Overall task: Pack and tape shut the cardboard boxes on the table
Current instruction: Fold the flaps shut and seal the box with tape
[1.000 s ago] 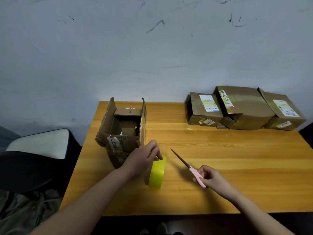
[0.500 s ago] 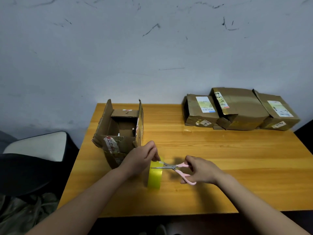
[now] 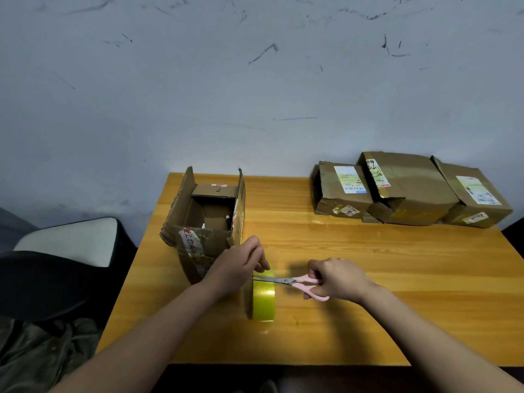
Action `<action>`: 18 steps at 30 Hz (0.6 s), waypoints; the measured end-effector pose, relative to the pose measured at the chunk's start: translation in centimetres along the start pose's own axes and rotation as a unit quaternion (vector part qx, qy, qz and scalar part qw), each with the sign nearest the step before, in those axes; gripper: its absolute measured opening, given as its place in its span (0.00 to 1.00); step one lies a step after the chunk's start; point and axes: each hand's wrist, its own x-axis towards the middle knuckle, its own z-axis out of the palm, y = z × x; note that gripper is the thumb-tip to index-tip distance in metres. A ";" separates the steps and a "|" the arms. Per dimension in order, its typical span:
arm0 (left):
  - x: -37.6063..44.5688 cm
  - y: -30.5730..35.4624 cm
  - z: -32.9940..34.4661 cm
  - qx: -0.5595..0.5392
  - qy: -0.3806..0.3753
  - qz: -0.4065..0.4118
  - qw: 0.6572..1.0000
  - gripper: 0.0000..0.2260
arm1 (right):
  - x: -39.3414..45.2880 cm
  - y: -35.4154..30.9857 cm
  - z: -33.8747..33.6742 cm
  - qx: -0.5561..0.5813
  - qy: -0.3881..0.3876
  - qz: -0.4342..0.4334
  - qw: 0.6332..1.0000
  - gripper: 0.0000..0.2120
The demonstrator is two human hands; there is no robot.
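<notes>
With the left hand (image 3: 236, 268) pinching the top of the upright yellow tape roll (image 3: 263, 299) at the open box's (image 3: 207, 219) five o'clock, the right hand (image 3: 336, 277), gripping the pink scissors (image 3: 295, 282), should probably snip squarely, blades clear of fingers.

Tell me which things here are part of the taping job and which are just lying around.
In use: tape roll, scissors, open box, left hand, right hand.
Lying about: three closed boxes at the table's back, chair.
</notes>
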 end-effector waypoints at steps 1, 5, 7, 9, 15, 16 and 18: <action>0.0 -0.1 0.1 -0.010 0.011 -0.003 1.000 0.10 | 0.0 -0.1 -0.1 -0.008 0.001 -0.002 1.000 0.18; -0.2 -0.7 0.6 -0.066 0.055 -0.028 0.996 0.09 | 0.1 0.0 -0.1 -0.026 -0.002 -0.001 1.000 0.16; -0.5 -0.9 0.8 -0.088 0.078 -0.029 0.993 0.06 | 0.0 0.2 0.1 -0.031 -0.001 -0.005 1.000 0.16; -0.8 -1.0 1.0 -0.116 0.093 -0.024 0.989 0.04 | -0.1 0.2 0.2 -0.037 -0.001 -0.009 0.999 0.17; -2.5 -3.5 3.1 0.034 0.005 0.034 0.999 0.38 | -0.1 0.1 0.5 -0.023 0.005 -0.016 1.000 0.19; -2.7 -4.1 3.7 0.065 0.001 0.058 0.996 0.41 | -0.1 0.1 0.4 -0.023 0.006 -0.016 1.000 0.20; -2.6 -4.9 4.4 0.105 -0.003 0.089 0.991 0.43 | -0.2 0.0 0.4 -0.027 0.007 -0.018 0.999 0.20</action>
